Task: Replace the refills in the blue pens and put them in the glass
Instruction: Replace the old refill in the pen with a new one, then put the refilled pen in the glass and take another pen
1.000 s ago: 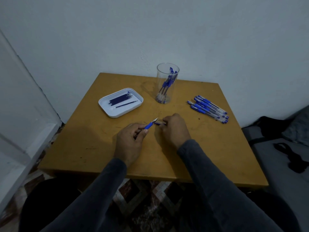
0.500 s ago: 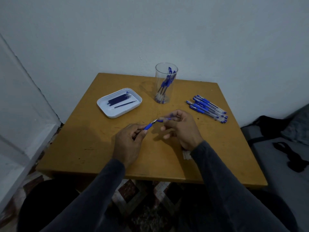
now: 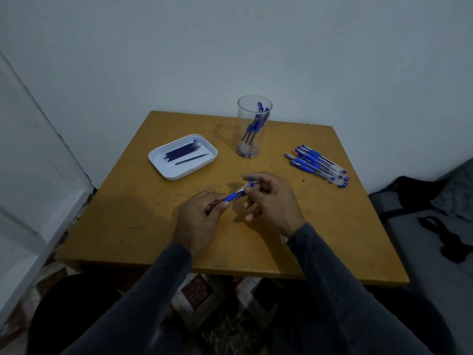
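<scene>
Over the middle of the wooden table (image 3: 332,239), the left hand (image 3: 198,221) grips a blue pen (image 3: 234,196) by its barrel, fingers curled round it, the blue grip section poking out toward the right. The right hand (image 3: 271,198) pinches a small blue cap (image 3: 250,184) at the pen's tip end between thumb and forefinger, its other fingers loosely spread; whether the cap is seated on the tip cannot be told. At the far edge stands a clear glass (image 3: 253,126) with several blue pens leaning inside. Left of it lies a white tray (image 3: 179,172) holding dark refills (image 3: 181,153), one lying apart from the bundle. To the far right, a loose heap of blue pens (image 3: 318,165) rests on the table. Something small and pale (image 3: 282,239) shows beside the right wrist, mostly hidden by the sleeve. Dark fabric (image 3: 445,234) lies on a grey surface at the right edge, cut off.
</scene>
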A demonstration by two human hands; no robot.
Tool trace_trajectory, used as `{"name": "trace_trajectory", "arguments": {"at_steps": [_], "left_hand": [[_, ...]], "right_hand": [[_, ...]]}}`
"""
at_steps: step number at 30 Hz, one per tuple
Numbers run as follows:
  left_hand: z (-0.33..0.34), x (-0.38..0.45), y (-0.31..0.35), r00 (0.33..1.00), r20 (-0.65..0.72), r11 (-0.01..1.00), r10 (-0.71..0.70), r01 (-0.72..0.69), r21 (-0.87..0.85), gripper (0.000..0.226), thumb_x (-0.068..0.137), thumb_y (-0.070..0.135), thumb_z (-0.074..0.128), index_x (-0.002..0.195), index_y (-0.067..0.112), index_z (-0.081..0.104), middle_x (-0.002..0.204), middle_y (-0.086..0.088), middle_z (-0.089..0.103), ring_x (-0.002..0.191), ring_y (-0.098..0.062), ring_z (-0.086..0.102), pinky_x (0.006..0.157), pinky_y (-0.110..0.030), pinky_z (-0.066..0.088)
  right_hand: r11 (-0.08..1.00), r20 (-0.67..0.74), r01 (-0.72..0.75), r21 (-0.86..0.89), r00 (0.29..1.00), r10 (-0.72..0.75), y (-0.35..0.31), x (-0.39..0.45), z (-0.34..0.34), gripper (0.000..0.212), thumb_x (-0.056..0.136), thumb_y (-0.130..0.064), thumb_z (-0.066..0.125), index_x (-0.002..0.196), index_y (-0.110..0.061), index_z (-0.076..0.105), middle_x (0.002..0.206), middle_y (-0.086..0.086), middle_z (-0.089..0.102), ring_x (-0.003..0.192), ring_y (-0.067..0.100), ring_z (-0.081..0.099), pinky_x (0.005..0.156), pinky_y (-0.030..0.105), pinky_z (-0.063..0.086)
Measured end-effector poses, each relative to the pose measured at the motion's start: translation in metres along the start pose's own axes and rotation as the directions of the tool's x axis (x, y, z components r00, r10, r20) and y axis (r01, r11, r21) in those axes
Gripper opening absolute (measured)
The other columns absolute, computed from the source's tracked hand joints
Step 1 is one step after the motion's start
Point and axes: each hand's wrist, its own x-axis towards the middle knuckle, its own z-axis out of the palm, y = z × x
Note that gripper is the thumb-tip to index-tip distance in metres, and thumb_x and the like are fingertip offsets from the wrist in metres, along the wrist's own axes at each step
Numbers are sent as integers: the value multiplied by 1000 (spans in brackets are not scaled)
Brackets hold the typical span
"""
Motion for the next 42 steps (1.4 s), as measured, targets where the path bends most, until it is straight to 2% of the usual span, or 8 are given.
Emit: {"name": "trace_trajectory", "arguments": {"at_steps": [12, 18, 22, 26, 28, 33, 37, 42], "left_hand": [[-2, 0, 0, 1000, 19, 1000, 15, -14, -21, 18, 92, 14, 70, 109, 16, 77, 79, 14, 65, 73, -8, 61, 64, -11, 44], [-1, 2, -3, 998, 43, 999, 46, -47, 12, 18, 96, 21, 66, 110, 18, 76, 90, 10, 71, 81, -5, 65, 70, -18, 51], [-1, 8, 0, 999, 49, 999, 20, -21, 35, 27, 96, 26, 65, 122, 19, 71, 110, 9, 71, 99, 0, 64, 87, -20, 53], [-1, 26, -3, 992, 122, 980, 20, -43, 196, 41, 100, 33, 60, 139, 21, 60, 129, 10, 62, 118, -5, 54, 103, -26, 42], [4, 37, -6, 984, 179, 965, 11, -58, 257, 47, 100, 36, 57, 145, 24, 51, 139, 9, 57, 126, -5, 47, 108, -28, 38], [23, 67, -9, 968, 249, 933, 1, -91, 347, 53, 100, 40, 55, 149, 25, 43, 152, 6, 45, 140, -10, 36, 117, -26, 27], [36, 89, -12, 946, 323, 891, 6, -152, 428, 55, 101, 44, 51, 151, 23, 41, 158, 4, 36, 149, -14, 25, 121, -31, 23], [43, 93, -18, 926, 377, 869, -35, -158, 469, 56, 102, 50, 45, 152, 25, 38, 159, 7, 32, 149, -13, 22, 123, -36, 22]], "right_hand": [[988, -10, -53, 142, 998, 55, 0, -3, 6, 12, 96, 5, 62, 107, 1, 57, 89, 27, 72, 70, 33, 74, 50, 33, 59], [984, 38, -81, 156, 996, 76, 2, -5, 12, 26, 97, -5, 66, 116, -11, 50, 84, 20, 75, 75, 36, 75, 57, 41, 62], [999, -173, 41, 14, 984, -38, -6, 5, 12, 25, 97, -9, 67, 115, -18, 53, 79, 11, 71, 69, 28, 74, 53, 42, 62], [953, -360, 244, -179, 885, -294, -26, 27, -1, 27, 97, -14, 67, 116, -28, 53, 82, 5, 66, 71, 21, 69, 47, 34, 58], [922, -436, 309, -234, 814, -383, -38, 42, -7, 29, 98, -17, 65, 117, -35, 51, 82, -1, 66, 75, 18, 69, 53, 41, 60], [887, -624, 415, -203, 643, -444, -69, 82, -21, 28, 97, -23, 60, 118, -38, 49, 84, 1, 66, 75, 23, 69, 58, 49, 59], [868, -683, 469, -160, 583, -441, -86, 107, -26, 32, 100, -22, 57, 121, -42, 44, 89, -2, 65, 82, 23, 69, 63, 50, 60], [841, -640, 470, -267, 566, -520, -90, 132, -28, 27, 102, -14, 57, 127, -21, 51, 89, -7, 64, 75, 9, 65, 67, 24, 55]]}}
